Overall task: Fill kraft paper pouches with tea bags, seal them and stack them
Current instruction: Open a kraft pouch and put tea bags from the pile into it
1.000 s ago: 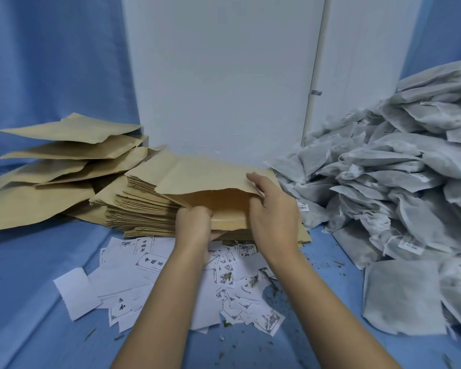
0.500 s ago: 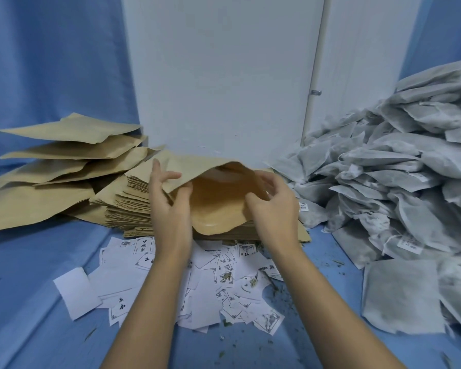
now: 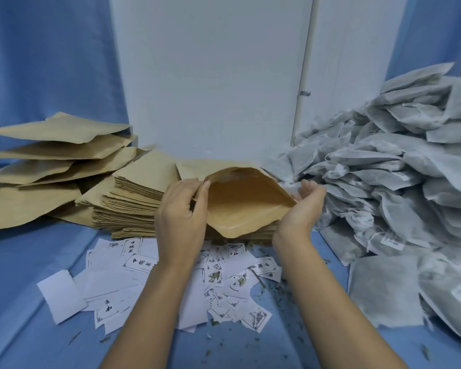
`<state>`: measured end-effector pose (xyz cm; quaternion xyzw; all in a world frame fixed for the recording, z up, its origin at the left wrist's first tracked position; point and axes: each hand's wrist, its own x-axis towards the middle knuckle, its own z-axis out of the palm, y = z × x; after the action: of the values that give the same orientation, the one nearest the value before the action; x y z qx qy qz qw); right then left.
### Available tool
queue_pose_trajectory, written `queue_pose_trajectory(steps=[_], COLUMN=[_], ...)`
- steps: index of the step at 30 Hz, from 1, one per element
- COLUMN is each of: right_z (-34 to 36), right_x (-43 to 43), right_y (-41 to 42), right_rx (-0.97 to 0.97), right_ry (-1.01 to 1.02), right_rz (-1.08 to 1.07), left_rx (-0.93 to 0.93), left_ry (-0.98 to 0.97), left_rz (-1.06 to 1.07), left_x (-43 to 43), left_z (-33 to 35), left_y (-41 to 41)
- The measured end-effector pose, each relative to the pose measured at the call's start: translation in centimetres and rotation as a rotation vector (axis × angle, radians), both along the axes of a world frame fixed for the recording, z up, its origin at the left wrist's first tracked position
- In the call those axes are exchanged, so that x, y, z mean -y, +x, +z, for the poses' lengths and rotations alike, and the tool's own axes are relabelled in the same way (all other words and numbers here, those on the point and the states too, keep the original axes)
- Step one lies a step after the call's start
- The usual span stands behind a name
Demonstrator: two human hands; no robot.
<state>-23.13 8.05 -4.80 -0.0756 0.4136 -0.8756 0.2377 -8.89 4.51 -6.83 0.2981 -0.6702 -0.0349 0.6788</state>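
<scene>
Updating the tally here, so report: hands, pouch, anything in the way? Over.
Left hand grips pouch left edge, right hand holds right edge. Mouth spread open, no tea bag visible inside. Tea bag pile beside right hand, nothing between.

Soft, even, bluish light fills the view, shadows staying faint (no glare anywhere); wide-angle bending curves the edges, and fine detail looks slightly smeared.

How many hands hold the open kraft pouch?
2. The left hand grips the left rim of the pouch; the right hand holds its right corner, thumb hidden.
</scene>
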Motion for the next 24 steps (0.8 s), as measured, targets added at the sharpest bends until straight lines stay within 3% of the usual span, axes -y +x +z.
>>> queue_pose_trajectory(steps=[6, 10, 14, 17, 24], right_z=[-1.8, -2.8, -3.1, -3.1, -3.9], right_x=[-1.4, -2.5, -3.0, -3.0, -2.4], right_y=[-5.3, -8.1, -10.2, -11.4, -11.5], right_rx=[0.339, 0.404, 0.456, 0.504, 0.599], right_ry=[0.036, -0.078, -0.182, -0.122, -0.065], right_rz=[0.032, 0.030, 0.145, 0.193, 0.204], left_rx=[-0.117, -0.244, -0.256, -0.210, -0.304], left_ry=[-0.013, 0.122, 0.190, 0.185, 0.327], left_rz=[0.004, -0.063, -0.090, -0.103, -0.112], left_x=[-1.2, -2.1, -2.6, -2.9, -2.2], left_z=[0.9, 1.3, 1.1, 1.1, 1.2], left_y=[-1.6, -3.1, -4.1, -4.1, -3.8])
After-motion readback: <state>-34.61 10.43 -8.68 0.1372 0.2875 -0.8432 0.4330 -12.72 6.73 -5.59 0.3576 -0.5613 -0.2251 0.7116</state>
